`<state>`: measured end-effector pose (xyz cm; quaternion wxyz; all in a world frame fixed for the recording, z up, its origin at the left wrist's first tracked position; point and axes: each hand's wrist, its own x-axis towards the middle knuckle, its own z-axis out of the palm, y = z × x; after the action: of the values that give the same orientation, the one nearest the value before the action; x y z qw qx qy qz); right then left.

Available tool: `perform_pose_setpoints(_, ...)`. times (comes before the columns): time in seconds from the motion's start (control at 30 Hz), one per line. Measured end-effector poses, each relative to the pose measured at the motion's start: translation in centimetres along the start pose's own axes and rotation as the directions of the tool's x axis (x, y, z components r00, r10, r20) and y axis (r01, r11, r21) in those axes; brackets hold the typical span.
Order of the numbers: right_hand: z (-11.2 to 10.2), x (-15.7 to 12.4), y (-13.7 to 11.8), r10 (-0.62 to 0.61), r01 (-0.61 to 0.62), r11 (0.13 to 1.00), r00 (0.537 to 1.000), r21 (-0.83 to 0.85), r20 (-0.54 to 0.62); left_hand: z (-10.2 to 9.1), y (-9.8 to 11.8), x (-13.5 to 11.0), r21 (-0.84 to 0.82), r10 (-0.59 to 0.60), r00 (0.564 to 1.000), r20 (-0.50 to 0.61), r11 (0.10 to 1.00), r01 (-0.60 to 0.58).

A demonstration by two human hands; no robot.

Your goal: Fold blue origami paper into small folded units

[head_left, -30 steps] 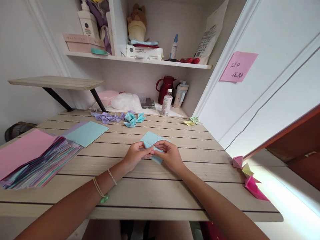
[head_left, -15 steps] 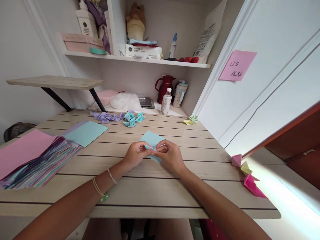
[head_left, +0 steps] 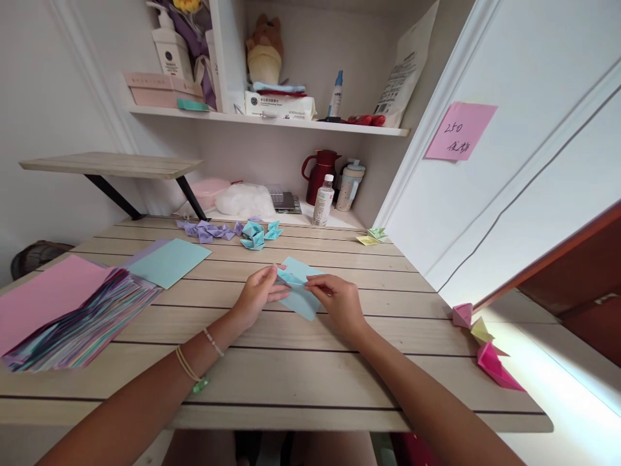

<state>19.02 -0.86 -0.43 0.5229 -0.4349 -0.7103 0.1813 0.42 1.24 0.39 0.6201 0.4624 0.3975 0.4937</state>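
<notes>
A small folded piece of light blue paper is held up between my two hands over the wooden table. My left hand pinches its left end between thumb and fingers. At its right end, my right hand grips it with thumb and fingertips. Beneath the folded piece lies a flat light blue sheet on the tabletop, partly covered by my hands. Beyond them sit several folded blue paper pieces beside a row of folded purple paper pieces.
To the left lie a thick stack of coloured paper and a light blue-green sheet. A clear bottle stands at the back. Green and yellow folded papers lie back right, a magenta one at the right edge.
My hands have moved slightly apart, and the folded blue paper now stretches between them, more of it showing. My left hand has turned and its fingers have spread a little. The view has tilted slightly.
</notes>
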Motion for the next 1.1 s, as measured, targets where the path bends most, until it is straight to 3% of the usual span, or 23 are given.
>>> perform_pose_setpoints(0.13,-0.2,-0.2,0.5,-0.145,0.147,0.986,0.989,-0.083,0.037,-0.1,-0.3,0.0,-0.037,-0.024,0.998,0.066,0.999,0.027)
perform_pose_setpoints(0.3,-0.3,-0.3,0.6,-0.212,0.218,0.970,0.975,-0.112,0.062,0.0,-0.5,0.0,-0.088,0.007,0.995,0.104,0.996,0.003)
perform_pose_setpoints(0.57,-0.4,0.2,0.7,-0.137,0.152,0.981,0.983,-0.124,0.118,-0.1,-0.4,0.2,-0.044,0.078,0.986,0.145,0.996,-0.072)
perform_pose_setpoints(0.67,-0.2,0.1,0.4,-0.119,0.138,0.982,0.983,-0.131,0.142,-0.3,-0.6,0.3,0.041,0.074,0.981,0.181,0.996,-0.083)
perform_pose_setpoints(0.77,-0.2,0.3,0.2,-0.026,0.040,0.992,0.993,-0.120,0.114,-1.0,-0.7,0.6,0.205,0.151,0.970,0.190,0.960,-0.189)
perform_pose_setpoints(0.83,-0.3,0.7,0.4,0.087,-0.083,0.995,0.994,-0.058,0.065,-1.7,-0.8,0.8,0.408,0.254,0.950,0.180,0.860,-0.307)
perform_pose_setpoints(0.93,-0.2,2.7,1.2,0.249,-0.249,0.968,0.969,0.036,0.007,-2.8,-0.8,1.1,0.698,0.337,0.913,0.231,0.596,-0.397)
perform_pose_setpoints(1.03,0.8,6.0,2.2,0.294,-0.293,0.955,0.956,0.035,-0.005,-3.3,-1.0,1.3,0.808,0.266,0.884,0.385,0.365,-0.462)
perform_pose_setpoints(1.1,2.2,8.5,2.9,0.301,-0.300,0.952,0.954,0.063,0.004,-3.3,-1.1,1.4,0.837,0.221,0.884,0.413,0.291,-0.463)
